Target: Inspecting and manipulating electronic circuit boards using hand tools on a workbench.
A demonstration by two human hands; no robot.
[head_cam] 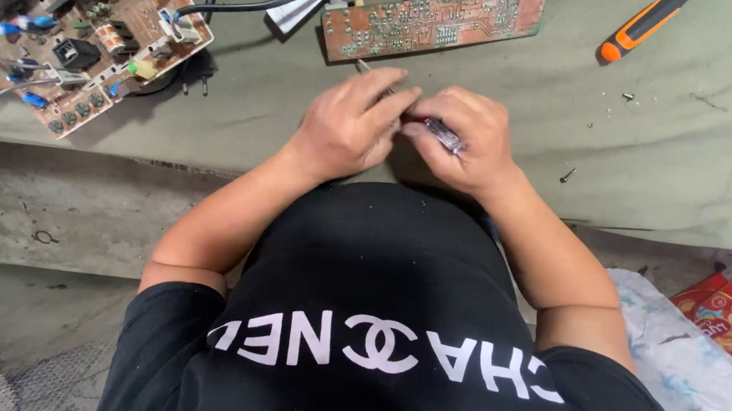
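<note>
The grey-green tabletop (676,173) fills the upper half of the view, its front edge running across the middle. At about ten o'clock lies the biggest item on it — a brown circuit board (74,41) crowded with blue capacitors, a coil and a silver finned heat sink, tilted on the cloth. At twelve o'clock sits a narrower, long circuit board (435,20), copper side up, with a black cable (241,7) curving from its left end toward the big board. At one o'clock, near the top edge, rests a screwdriver (641,25) with an orange and black handle.

Dead centre, the person's two hands meet just above the tabletop. The left hand (349,122) is half curled, its fingers stretched toward the right hand (466,138), which is closed round a small shiny part (443,133) — dark with a metallic glint, mostly hidden by the fingers. What exactly the left fingertips pinch cannot be told, though they touch the same part.

Just right of the hands, at three o'clock, a small dark screw (567,176) lies loose on the cloth.
</note>
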